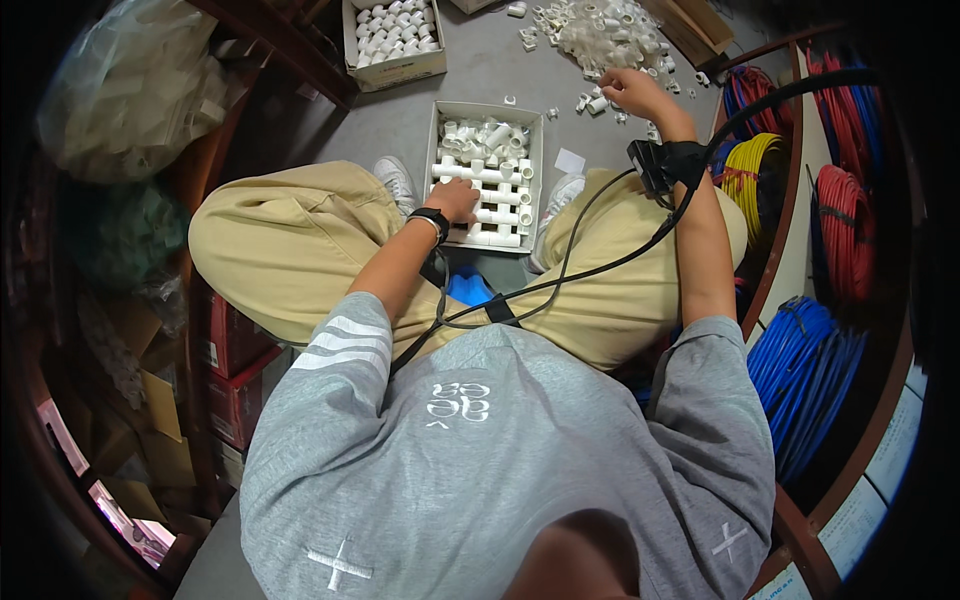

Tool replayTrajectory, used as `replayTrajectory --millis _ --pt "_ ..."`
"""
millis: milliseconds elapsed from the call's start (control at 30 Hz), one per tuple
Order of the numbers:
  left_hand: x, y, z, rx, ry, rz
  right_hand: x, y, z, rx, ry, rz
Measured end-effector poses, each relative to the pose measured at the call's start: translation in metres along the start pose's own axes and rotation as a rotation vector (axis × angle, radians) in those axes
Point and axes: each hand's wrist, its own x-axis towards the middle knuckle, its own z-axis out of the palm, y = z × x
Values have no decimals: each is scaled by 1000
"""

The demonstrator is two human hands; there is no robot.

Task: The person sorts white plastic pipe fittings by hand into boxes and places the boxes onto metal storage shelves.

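Note:
Between my feet stands a shallow cardboard box (537,180) holding white plastic pipe tees (504,239) laid in rows, with more loose fittings (487,139) at its far end. My left hand (456,199) rests on the tees at the box's left side, fingers bent over them; whether it grips one cannot be told. Up and to the right, my right hand (626,90) hovers at the near edge of a heap of small white fittings and pipe clips (600,34), its fingers curled. What lies between those fingers is too small to tell. Below it, a white coupling (597,106) lies on the floor.
Another cardboard box (397,75) full of white fittings stands farther off. Coiled blue (802,375), red (844,232) and yellow cable (750,172) fills the right shelf. Plastic bags (135,90) and boxes crowd the left shelf. A black cable (637,244) crosses my lap and right arm.

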Motion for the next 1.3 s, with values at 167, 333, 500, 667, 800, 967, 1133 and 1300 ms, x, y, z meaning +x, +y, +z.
replayTrajectory --millis 167,333,500,667,800,967,1133,1300 --pt "2 -8 6 -79 -63 2 8 -9 11 -24 -65 6" --pt "2 2 -2 -59 -40 -23 5 -9 16 34 -209 89" --pt "2 2 6 22 65 62 10 0 21 -3 -228 29" --pt "7 8 16 104 124 67 9 -4 22 -50 -254 22" --pt "12 6 31 117 230 81 14 2 29 -37 -212 3" --pt "6 12 46 110 356 50 16 -5 36 -165 -224 -79" --pt "4 14 -7 -31 118 -43 17 -15 69 -167 -233 73" --pt "19 -24 -47 -407 642 -224 22 -27 140 -105 -158 352"
